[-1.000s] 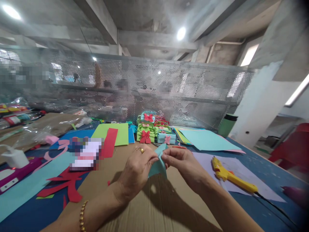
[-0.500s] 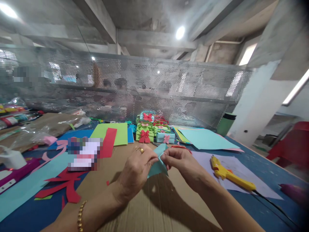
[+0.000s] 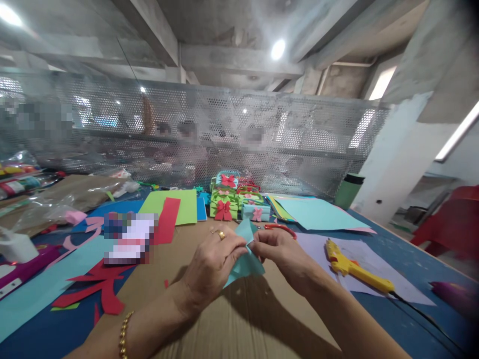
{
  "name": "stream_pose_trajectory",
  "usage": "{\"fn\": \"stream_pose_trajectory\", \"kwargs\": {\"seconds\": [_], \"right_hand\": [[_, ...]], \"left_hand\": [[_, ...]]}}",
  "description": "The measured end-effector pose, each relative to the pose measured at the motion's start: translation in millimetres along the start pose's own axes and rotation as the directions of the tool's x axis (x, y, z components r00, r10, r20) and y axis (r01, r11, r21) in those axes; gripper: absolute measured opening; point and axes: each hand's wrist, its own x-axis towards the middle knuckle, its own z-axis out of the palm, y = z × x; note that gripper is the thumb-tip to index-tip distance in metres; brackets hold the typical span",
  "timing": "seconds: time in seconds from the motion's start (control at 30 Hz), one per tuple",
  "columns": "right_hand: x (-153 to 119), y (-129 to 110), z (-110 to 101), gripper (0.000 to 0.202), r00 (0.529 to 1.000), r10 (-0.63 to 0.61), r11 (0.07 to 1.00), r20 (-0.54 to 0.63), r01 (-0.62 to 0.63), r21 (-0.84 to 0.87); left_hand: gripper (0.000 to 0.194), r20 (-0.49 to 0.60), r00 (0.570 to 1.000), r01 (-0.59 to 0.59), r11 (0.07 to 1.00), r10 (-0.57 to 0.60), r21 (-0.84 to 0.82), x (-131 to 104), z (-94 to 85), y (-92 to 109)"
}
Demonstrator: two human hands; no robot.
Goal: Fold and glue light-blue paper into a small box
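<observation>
A folded piece of light blue paper (image 3: 245,267) is held up over the brown cardboard (image 3: 209,329) in the middle of the table. My left hand (image 3: 215,254), with a gold ring, pinches it from the left. From the other side my right hand (image 3: 279,249) grips it, thumb and fingertips closed on a crease. The fingertips of both hands nearly meet at the paper's centre. Just behind my right hand lies a pair of red-handled scissors (image 3: 280,229). Small paper bags with bows (image 3: 223,209) are stacked beyond my hands.
A yellow glue gun (image 3: 359,274) rests on lilac paper (image 3: 404,286) at the right. Light blue sheets (image 3: 322,214) lie behind it, near a green bottle (image 3: 349,192). Red paper scraps (image 3: 108,294) and a purple power strip (image 3: 30,269) are at the left. A perforated metal screen (image 3: 224,114) stands behind.
The light blue paper has turned slightly between my fingers, and its lower part is spread wider. Both hands keep their pinch and have barely moved. The view has shifted a little.
</observation>
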Motion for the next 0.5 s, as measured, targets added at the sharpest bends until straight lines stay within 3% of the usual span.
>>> {"fn": "stream_pose_trajectory", "kwargs": {"seconds": [0.27, 0.37, 0.43, 0.5], "right_hand": [[-0.7, -4.5, -0.3, 0.028, 1.0, -0.02, 1.0, -0.009, 0.02, -0.014], [0.2, -4.7, -2.6, 0.026, 0.991, -0.095, 0.995, -0.094, 0.091, -0.044], [-0.7, -4.3, -3.3, 0.021, 0.951, -0.221, 0.971, -0.214, 0.194, -0.14], [-3.9, -5.0, -2.3, 0.018, 0.877, -0.393, 0.898, -0.277, 0.301, -0.321]], "left_hand": [[0.014, 0.033, 0.998, 0.051, 0.999, -0.051, 0.002, -0.3, -1.9, 2.6], [0.011, 0.019, 0.996, 0.083, 0.996, -0.082, -0.04, 0.0, -2.2, 0.5], [0.01, 0.003, 0.994, 0.112, 0.991, -0.112, -0.079, 1.3, -3.1, -1.5], [0.009, -0.009, 0.989, 0.149, 0.982, -0.151, -0.118, 3.6, -4.8, -3.4]]}}
